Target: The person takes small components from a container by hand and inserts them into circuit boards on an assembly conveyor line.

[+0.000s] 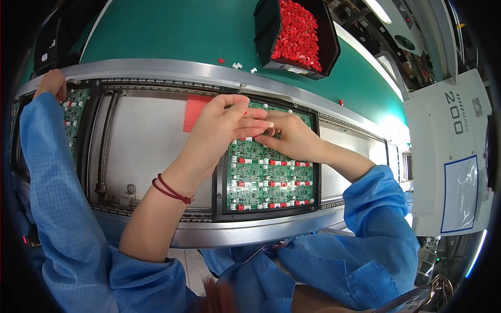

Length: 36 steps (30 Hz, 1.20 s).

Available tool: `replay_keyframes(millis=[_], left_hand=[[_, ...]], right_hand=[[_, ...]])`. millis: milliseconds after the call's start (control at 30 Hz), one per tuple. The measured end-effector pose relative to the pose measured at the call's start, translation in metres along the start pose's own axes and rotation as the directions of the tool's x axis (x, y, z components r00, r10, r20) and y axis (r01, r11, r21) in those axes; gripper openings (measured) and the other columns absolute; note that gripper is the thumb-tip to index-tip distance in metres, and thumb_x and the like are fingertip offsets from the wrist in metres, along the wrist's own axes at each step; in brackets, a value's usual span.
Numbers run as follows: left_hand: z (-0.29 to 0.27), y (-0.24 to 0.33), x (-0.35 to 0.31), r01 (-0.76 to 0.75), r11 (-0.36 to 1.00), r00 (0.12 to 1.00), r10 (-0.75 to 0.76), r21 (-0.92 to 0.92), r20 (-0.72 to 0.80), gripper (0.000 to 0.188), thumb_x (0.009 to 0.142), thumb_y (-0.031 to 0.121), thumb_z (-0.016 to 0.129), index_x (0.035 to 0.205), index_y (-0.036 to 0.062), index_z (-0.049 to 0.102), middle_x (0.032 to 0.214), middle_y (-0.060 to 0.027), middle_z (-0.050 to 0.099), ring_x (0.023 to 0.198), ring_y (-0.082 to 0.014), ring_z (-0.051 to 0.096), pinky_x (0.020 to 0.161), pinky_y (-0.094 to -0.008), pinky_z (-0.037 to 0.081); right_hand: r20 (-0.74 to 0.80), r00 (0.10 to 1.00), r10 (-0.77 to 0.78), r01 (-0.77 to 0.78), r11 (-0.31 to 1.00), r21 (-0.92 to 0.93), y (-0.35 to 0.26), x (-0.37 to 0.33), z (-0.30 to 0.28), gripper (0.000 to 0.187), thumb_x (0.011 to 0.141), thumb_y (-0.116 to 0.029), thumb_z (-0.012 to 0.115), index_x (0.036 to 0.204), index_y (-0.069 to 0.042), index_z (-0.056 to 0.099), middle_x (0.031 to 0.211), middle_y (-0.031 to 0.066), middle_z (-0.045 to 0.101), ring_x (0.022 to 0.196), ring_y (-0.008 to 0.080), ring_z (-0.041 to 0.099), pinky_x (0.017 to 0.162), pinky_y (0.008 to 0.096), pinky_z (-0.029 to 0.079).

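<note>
My left hand (229,121) is half curled, palm turned up, above a framed panel of green circuit boards (250,170). A bit of red, apparently a small connector (246,112), shows between its thumb and fingers. Just right of it, my right hand (290,136) reaches down over the upper part of the panel, its thumb and fingers bent together. Whatever they pinch is hidden. Rows of red and white connectors stand on the boards. The black frame (222,193) around the panel rests on the conveyor rails.
A black bin (269,39) of red connectors stands on the green surface (172,34) beyond the rail. Loose red and white connectors (237,65) lie nearby. A red sheet (194,112) lies left of the panel. At left, a co-worker's hand (52,84) is over another board panel (74,117).
</note>
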<state>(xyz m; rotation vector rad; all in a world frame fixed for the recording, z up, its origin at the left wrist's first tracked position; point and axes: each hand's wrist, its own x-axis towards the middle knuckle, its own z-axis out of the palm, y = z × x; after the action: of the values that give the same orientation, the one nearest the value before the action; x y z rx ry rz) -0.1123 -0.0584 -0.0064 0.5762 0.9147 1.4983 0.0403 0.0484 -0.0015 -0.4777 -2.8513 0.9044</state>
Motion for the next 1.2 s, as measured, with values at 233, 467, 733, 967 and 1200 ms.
replay_keyframes(millis=[233, 467, 733, 967, 1200], left_hand=[[-0.011, -0.003, 0.0, 0.0, 0.999, 1.0, 0.0, 0.047, -0.006, 0.023, 0.091, 0.023, 0.045, 0.101, 0.0025, 0.045, 0.096, -0.0147, 0.059, 0.079, -0.0148, 0.061, 0.069, -0.0235, 0.047], [-0.023, -0.002, -0.001, -0.026, 0.996, 0.999, 0.024, 0.08, 0.024, 0.022, 0.09, 0.023, 0.047, 0.098, 0.0028, 0.048, 0.093, -0.0119, 0.06, 0.077, -0.0119, 0.06, 0.066, -0.0218, 0.047], [-0.023, -0.008, 0.001, -0.048, 0.994, 0.998, 0.042, 0.103, 0.054, 0.027, 0.091, 0.019, 0.042, 0.105, -0.0032, 0.05, 0.103, -0.0156, 0.056, 0.093, -0.0176, 0.057, 0.082, -0.0254, 0.046], [-0.03, -0.002, -0.009, 0.044, 0.993, 0.991, -0.029, -0.112, 0.128, 0.03, 0.092, 0.016, 0.038, 0.111, -0.0058, 0.047, 0.108, -0.0153, 0.053, 0.102, -0.0211, 0.053, 0.089, -0.0284, 0.043], [-0.044, 0.049, -0.082, 0.072, 0.994, 0.98, -0.056, -0.079, 0.189, 0.029, 0.089, 0.016, 0.044, 0.113, -0.0005, 0.048, 0.106, -0.012, 0.052, 0.098, -0.0182, 0.054, 0.083, -0.0299, 0.048]], right_hand=[[0.031, 0.997, 0.069, -0.069, 0.997, -0.022, 0.001, 0.004, 0.009, 0.014, 0.074, -0.008, 0.064, 0.084, 0.001, 0.059, 0.083, 0.0112, 0.058, 0.072, 0.0221, 0.057, 0.061, 0.03, 0.046], [-0.037, 0.996, -0.084, 0.082, 0.994, -0.068, 0.0, 0.004, 0.021, 0.011, 0.074, -0.005, 0.063, 0.083, 0.0, 0.061, 0.083, 0.0104, 0.057, 0.073, 0.0228, 0.056, 0.062, 0.0306, 0.046], [-0.231, 0.972, -0.034, 0.046, 0.998, 0.043, -0.018, 0.001, -0.001, 0.02, 0.075, 0.002, 0.06, 0.095, -0.004, 0.061, 0.083, 0.0062, 0.054, 0.071, 0.0123, 0.052, 0.063, 0.0236, 0.043], [-0.296, 0.95, -0.097, 0.126, 0.988, 0.083, -0.037, 0.016, 0.003, 0.02, 0.075, 0.001, 0.061, 0.094, -0.004, 0.062, 0.083, 0.0065, 0.054, 0.069, 0.0129, 0.052, 0.062, 0.0232, 0.042], [-0.272, 0.944, -0.188, 0.182, 0.982, -0.046, -0.128, 0.029, 0.019, 0.022, 0.07, 0.001, 0.065, 0.092, -0.001, 0.06, 0.085, 0.0103, 0.056, 0.074, 0.0193, 0.055, 0.065, 0.0267, 0.045]])
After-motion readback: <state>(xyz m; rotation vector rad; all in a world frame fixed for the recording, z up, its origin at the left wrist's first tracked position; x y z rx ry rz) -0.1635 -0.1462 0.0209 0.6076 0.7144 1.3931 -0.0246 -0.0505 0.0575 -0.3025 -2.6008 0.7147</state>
